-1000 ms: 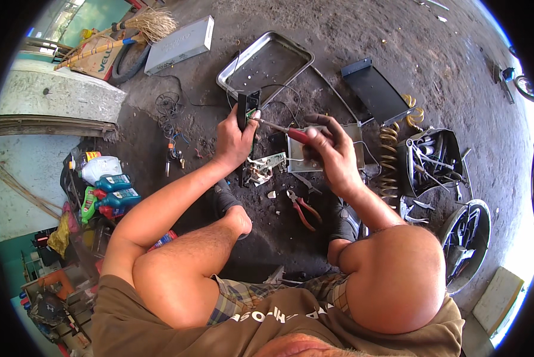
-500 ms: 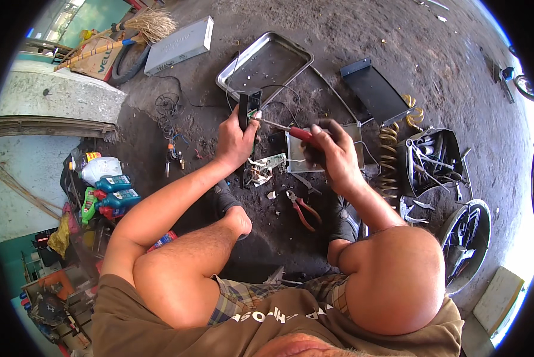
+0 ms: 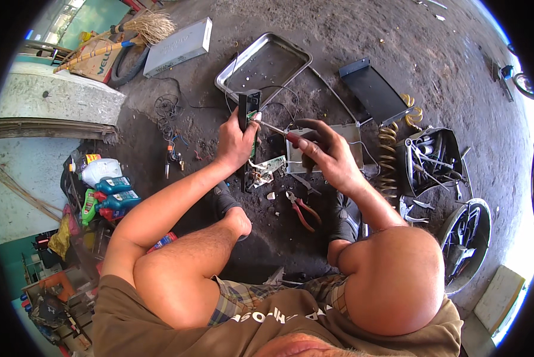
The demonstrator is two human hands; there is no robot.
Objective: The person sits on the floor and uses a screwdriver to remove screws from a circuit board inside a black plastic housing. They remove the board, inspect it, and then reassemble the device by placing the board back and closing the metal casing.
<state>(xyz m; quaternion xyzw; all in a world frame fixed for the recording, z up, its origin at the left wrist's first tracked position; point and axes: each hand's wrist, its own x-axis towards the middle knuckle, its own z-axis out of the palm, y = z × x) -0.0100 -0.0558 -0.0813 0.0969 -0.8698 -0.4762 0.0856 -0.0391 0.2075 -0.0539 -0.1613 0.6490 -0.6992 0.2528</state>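
Black casing (image 3: 243,110) sits between eleven and twelve o'clock of the view's centre, gripped in the left hand (image 3: 233,140). Right hand (image 3: 332,156) grasps a red-handled screwdriver (image 3: 289,136), its shaft reaching the casing from four o'clock; tip contact cannot be confirmed. Red-handled pliers (image 3: 296,203) lie on the floor (image 3: 338,35) at five o'clock from the casing.

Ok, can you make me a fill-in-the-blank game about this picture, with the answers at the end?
1. The right hand holds a screwdriver with a ____ handle.
2. The left hand holds a casing coloured ____.
3. The round bucket of metal parts stands on the person's ____ side.
4. The straw broom is on the person's ____ side.

Missing words: red; black; right; left.
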